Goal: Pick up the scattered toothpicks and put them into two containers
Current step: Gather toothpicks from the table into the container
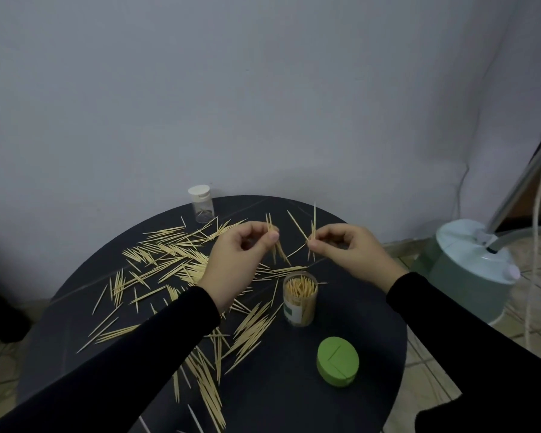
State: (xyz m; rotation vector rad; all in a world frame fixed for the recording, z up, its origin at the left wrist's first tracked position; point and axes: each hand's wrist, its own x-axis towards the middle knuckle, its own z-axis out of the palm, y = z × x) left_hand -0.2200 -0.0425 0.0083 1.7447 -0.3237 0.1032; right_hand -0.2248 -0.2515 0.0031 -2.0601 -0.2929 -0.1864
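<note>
Many pale toothpicks (169, 257) lie scattered over the round black table (350, 307), mostly on its left and front. My left hand (238, 260) pinches a small bunch of toothpicks (274, 242) between thumb and fingers, above the table's middle. My right hand (353, 248) pinches a few toothpicks (311, 235) that fan out upward. Below and between my hands stands an open clear container (300, 300), nearly full of upright toothpicks. A second clear container (201, 204) with a white lid stands at the table's far left edge.
A green round lid (337, 361) lies on the table in front of the open container. A pale green appliance (469, 270) with a hose and pole stands on the tiled floor to the right. A grey wall rises behind the table.
</note>
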